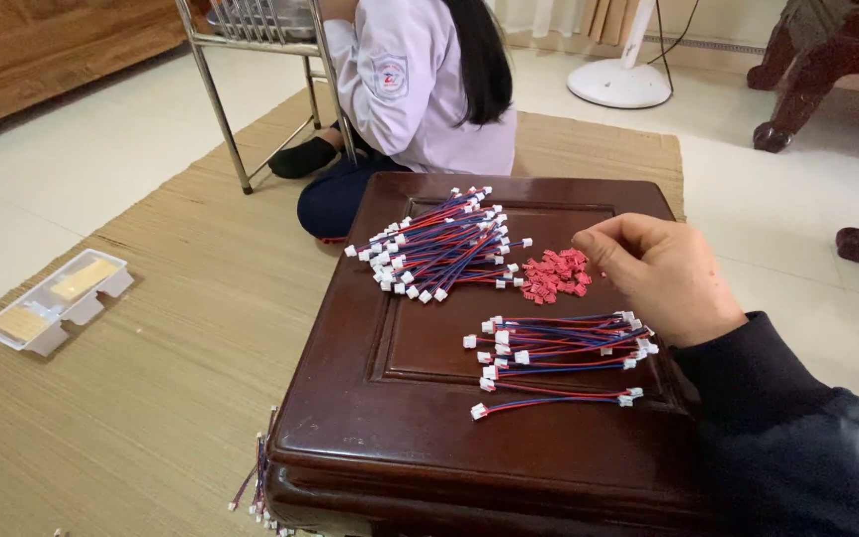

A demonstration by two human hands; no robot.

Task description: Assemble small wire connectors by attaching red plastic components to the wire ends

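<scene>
While the right hand [663,273] hovers over the back right part of the dark wooden worktop [350,398], its grip is loosely curled, fingertips [589,242] pinched toward each other just beside the red connectors [555,274]. Whether a connector is already held between them is hard to tell from this angle. That small red pile lies directly left of the fingertips, nearly touching. Below the hand, a near bundle [559,358] of red and blue wires with white plugs lies with its long axis running left to right. A larger far bundle [439,244] lies beyond the pile, slanting from near left to far right. No left hand shows, so the right one is nearer. Another person [420,89] sits across.
</scene>
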